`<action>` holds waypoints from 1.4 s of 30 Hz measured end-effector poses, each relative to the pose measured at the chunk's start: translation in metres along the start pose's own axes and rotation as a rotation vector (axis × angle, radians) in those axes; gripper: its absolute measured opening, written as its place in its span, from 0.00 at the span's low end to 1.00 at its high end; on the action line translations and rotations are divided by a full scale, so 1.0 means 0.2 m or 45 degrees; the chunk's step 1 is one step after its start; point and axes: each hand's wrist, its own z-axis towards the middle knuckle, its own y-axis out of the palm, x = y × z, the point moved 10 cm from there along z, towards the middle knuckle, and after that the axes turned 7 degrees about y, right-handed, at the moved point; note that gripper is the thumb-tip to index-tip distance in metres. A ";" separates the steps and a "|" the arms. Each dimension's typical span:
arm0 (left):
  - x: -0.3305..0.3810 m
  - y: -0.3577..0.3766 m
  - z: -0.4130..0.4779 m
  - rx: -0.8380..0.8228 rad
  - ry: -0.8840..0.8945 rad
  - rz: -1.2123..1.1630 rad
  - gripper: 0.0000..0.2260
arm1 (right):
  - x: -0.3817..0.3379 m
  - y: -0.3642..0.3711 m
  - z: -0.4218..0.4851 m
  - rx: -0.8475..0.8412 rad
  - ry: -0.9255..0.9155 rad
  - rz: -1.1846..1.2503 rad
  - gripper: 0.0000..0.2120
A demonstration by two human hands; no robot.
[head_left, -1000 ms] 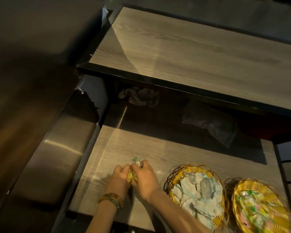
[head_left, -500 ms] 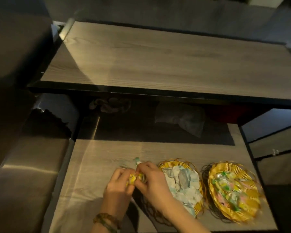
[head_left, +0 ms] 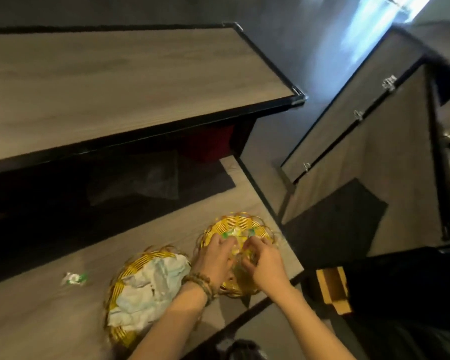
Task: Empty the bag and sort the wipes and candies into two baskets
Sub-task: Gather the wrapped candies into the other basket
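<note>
Two yellow wicker baskets sit on the lower wooden shelf. The left basket [head_left: 120, 287] is filled with pale crumpled wipes [head_left: 151, 284]. Both my hands are over the right basket [head_left: 234, 222], which holds candies [head_left: 230, 233] in green and yellow wrappers. My left hand [head_left: 216, 258], with a beaded bracelet on the wrist, and my right hand [head_left: 264, 261] are cupped together with candies between the fingers. One green and white candy [head_left: 74, 278] lies alone on the shelf left of the baskets. A crumpled clear bag [head_left: 140, 183] lies in the shadow at the back of the shelf.
An upper wooden tabletop [head_left: 115, 87] with a black edge overhangs the back of the shelf. To the right stands a wooden panel with metal latches [head_left: 359, 162]. A small wooden box [head_left: 334, 289] sits low at the right, past the shelf's edge.
Both hands moved right from the bare shelf to the candy basket, carrying candies. The camera swung right. One candy now lies alone on the shelf at the left.
</note>
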 end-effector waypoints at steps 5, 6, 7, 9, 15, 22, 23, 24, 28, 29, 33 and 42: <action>-0.06 0.10 0.09 -0.157 -0.123 0.161 0.31 | 0.13 0.00 0.04 -0.042 0.015 0.030 0.23; -0.06 0.10 0.09 -0.155 -0.110 0.148 0.33 | 0.13 0.00 0.05 -0.038 0.014 0.019 0.24; -0.07 0.11 0.08 -0.152 -0.105 0.131 0.34 | 0.12 0.00 0.06 -0.044 0.008 0.009 0.26; -0.07 0.09 0.07 -0.109 -0.126 0.095 0.33 | 0.11 0.01 0.07 -0.067 -0.002 -0.039 0.30; -0.08 -0.01 -0.01 -0.031 -0.174 0.186 0.32 | 0.04 -0.05 0.08 -0.019 -0.067 -0.259 0.29; -0.16 -0.28 -0.43 0.458 -0.264 -0.300 0.13 | -0.40 0.04 0.00 -0.017 -0.284 -0.219 0.20; -0.22 -0.35 -0.56 0.658 -0.288 -0.358 0.10 | -0.52 0.10 -0.05 -0.085 -0.385 -0.186 0.18; -0.30 -0.42 -0.71 0.860 -0.344 -0.362 0.08 | -0.64 0.17 -0.11 -0.187 -0.481 -0.149 0.17; -0.77 -0.48 -1.38 1.349 -0.848 -0.308 0.07 | -1.04 0.56 -0.34 -0.586 -0.766 -0.131 0.17; -0.89 -0.43 -1.53 1.385 -0.989 -0.331 0.05 | -1.13 0.66 -0.37 -0.641 -0.814 -0.155 0.17; -1.20 -0.12 -1.87 1.069 -1.407 -0.509 0.20 | -1.38 1.09 -0.41 -0.743 -0.924 -0.391 0.21; -1.20 0.00 -1.61 0.612 -1.244 -0.374 0.23 | -1.49 1.55 -0.32 -0.618 -0.881 -0.777 0.16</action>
